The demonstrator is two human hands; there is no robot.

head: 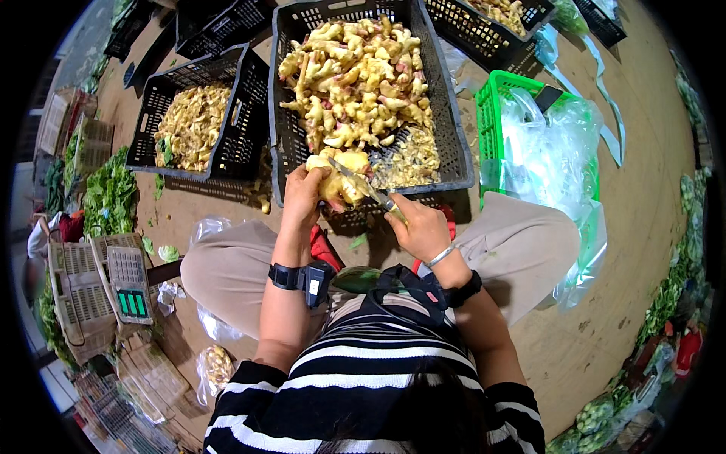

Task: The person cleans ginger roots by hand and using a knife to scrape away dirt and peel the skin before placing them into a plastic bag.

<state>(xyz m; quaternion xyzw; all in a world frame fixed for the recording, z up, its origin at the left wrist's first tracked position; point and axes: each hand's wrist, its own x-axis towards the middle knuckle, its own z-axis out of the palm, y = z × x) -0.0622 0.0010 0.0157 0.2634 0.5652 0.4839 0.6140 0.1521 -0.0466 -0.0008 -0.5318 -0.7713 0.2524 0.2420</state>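
Observation:
My left hand [303,196] grips a large knobbly ginger root [343,187] by its left side, above the near edge of a black plastic crate [456,153]. In my right hand [420,224] is a knife [363,184], its blade lying across the top of the root. Behind the held root, the crate carries a heap of ginger roots [363,79], pale yellow with some pink stubs. Small ginger scraps [417,159] cover the crate's near right corner.
To the left stands a smaller black crate [227,113] of ginger pieces [193,125]. A green basket [490,108] at the right holds clear plastic bags [550,147] and a dark phone-like object [547,97]. A digital scale [130,284] sits at far left, near leafy greens [110,198].

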